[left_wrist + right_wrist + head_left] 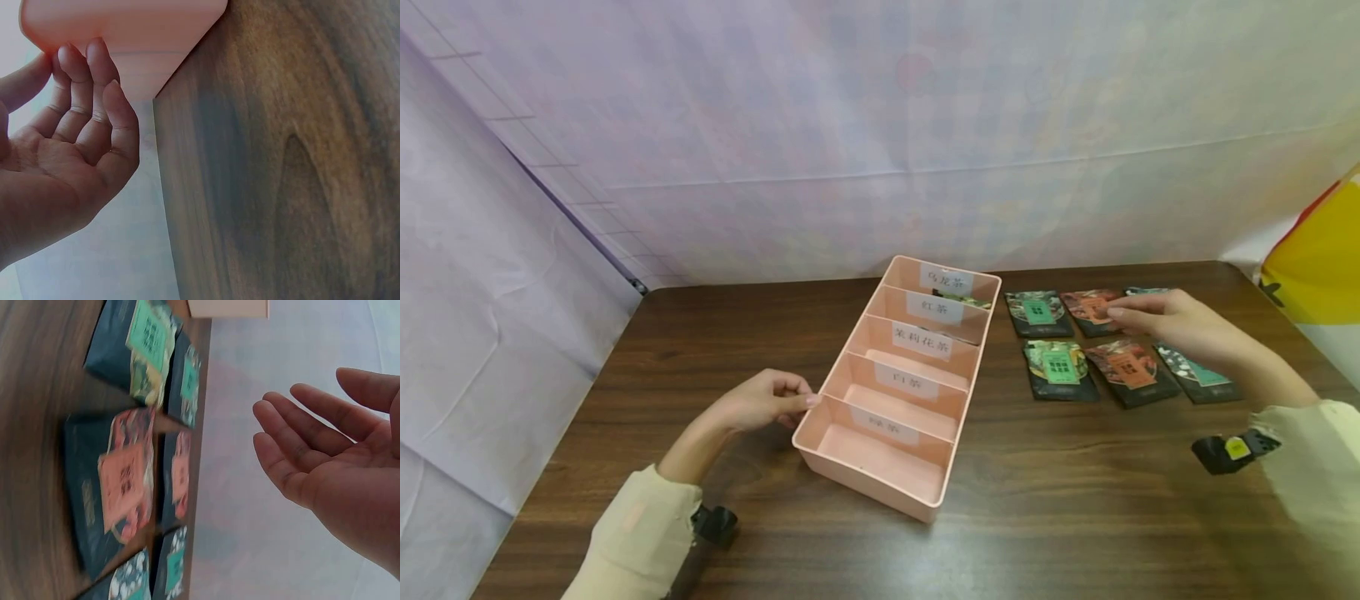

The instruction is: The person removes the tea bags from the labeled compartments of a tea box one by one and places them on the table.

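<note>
Currently, left hand (766, 402) pinches rim of pink box (867, 485); right hand (1183, 327) empty, loosely extended near packets (1133, 372).

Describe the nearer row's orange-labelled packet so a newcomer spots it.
On the table, right of the pink box, packets lie in two rows of three. It is the middle packet of the nearer row. Its orange label sets it apart from the green-labelled packet to its left and the teal-labelled one to its right; the other orange-labelled packet lies behind.
</note>
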`<state>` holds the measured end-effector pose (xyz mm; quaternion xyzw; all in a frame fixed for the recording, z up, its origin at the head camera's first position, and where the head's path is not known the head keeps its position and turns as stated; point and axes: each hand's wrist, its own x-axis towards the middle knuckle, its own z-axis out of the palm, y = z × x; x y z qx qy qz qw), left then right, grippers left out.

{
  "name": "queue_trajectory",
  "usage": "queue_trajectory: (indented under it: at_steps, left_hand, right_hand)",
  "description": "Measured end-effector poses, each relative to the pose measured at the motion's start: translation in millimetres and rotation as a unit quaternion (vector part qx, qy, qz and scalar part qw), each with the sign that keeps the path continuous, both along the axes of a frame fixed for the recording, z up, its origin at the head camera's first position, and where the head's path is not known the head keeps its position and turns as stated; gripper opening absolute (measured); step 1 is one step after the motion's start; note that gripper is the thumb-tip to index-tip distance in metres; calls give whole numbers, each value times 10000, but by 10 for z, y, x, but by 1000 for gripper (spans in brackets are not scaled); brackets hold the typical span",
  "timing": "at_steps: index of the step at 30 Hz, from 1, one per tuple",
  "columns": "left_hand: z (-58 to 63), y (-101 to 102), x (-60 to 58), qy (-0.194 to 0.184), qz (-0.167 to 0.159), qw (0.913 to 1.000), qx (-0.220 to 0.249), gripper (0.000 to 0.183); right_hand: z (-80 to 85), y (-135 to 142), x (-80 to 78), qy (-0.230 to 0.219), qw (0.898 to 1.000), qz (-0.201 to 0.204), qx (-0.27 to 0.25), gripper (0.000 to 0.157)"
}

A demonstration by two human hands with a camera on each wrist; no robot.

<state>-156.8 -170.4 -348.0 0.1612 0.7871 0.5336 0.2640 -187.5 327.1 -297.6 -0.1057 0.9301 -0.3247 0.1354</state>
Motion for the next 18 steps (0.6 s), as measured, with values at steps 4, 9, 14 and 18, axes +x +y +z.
queue_trajectory:
  at_steps: [4, 9, 14, 18]
  left_hand:
    - [4, 4, 1, 14, 12, 10000, -43, 18]
    - [6, 11, 3, 10, 45, 9999, -107, 18]
    - [14, 15, 8, 45, 40, 9999, -136, 18]
    - [19, 17, 12, 110, 48, 9997, -212, 18]
  right_hand:
    - [35, -129, -17, -42, 9999, 73, -113, 57]
    - [62, -290, -36, -13, 9997, 76, -213, 53]
    - [62, -426, -57, 49, 9992, 210, -350, 49]
    - [60, -527, -68, -42, 9982, 322, -506, 45]
